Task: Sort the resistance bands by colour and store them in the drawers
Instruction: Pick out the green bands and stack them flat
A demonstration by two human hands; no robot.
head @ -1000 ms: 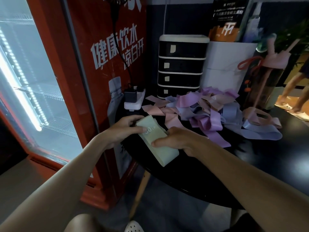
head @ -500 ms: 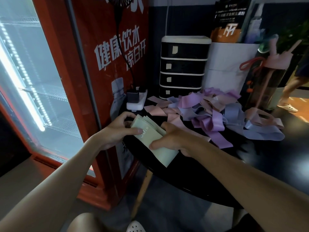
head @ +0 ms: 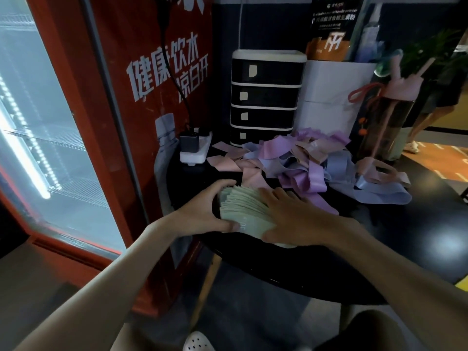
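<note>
Left hand grips end of green band stack, fingers curled round it; right hand pressed flat on top (fingers straight). Mixed band pile just beyond.

At centre we see a pale green stack of bands. Above and right of it, the loose pile of bands mixes pink, lilac and pale blue. The drawers are black with white frames and pale labels. The fridge at left is red with white lettering; the table is glossy black.
</note>
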